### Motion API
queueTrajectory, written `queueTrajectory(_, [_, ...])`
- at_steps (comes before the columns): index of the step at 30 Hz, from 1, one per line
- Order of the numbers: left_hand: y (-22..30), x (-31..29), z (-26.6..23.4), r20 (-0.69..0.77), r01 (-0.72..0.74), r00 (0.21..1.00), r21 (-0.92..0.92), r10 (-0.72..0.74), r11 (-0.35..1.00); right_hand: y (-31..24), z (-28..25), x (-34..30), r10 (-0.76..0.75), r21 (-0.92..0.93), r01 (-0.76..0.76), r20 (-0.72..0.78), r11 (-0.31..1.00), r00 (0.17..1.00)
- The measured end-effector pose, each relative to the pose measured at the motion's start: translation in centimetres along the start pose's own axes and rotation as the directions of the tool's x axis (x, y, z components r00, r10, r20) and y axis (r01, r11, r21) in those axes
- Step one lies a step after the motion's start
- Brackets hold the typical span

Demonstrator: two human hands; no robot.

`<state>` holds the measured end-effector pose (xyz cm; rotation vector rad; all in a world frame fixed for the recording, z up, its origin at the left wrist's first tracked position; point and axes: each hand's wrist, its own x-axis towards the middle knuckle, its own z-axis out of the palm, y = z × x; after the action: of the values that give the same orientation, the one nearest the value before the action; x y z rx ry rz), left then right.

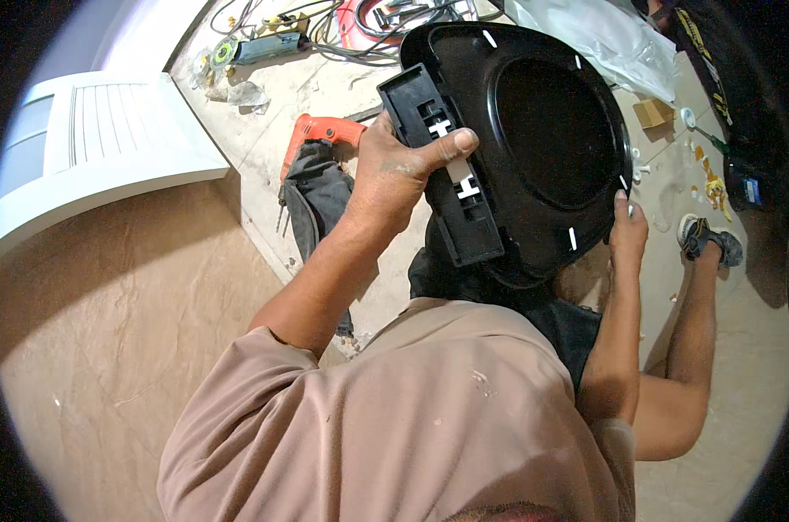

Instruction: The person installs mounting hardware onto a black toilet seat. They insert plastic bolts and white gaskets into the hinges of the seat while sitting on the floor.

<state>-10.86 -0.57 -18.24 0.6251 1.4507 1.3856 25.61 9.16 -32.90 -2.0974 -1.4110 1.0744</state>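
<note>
A black toilet seat is held up above my lap, its underside toward me. It is tilted, with short white bumpers around the rim and an oval recess in the middle. Along its left edge runs a black hinge block with white fittings set into it. My left hand grips this block, thumb lying across the front beside the white fittings, its other fingers hidden behind. My right hand holds the seat's lower right rim, thumb on the near side and fingers mostly out of sight.
A red drill lies left of the seat beside dark cloth. An angle grinder and tangled cables sit farther back. A white louvred panel is at left. Clear plastic sheeting, a small cardboard box and a green-handled tool lie right.
</note>
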Motion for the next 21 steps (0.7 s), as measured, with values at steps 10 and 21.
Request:
queueTrajectory(10, [1.4,-0.9,1.0,0.138,-0.026,0.990,-0.035,0.031,0.999,-10.5,-3.3,-6.1,-0.302,0.344,0.322,-0.112,0.882,0.947])
queueTrajectory(21, [-0.1,-1.3,2.5,0.034,-0.079,0.996,-0.050,0.081,0.996,-19.0,-0.5,-12.0,-0.425,0.860,-0.052,0.302,0.507,0.853])
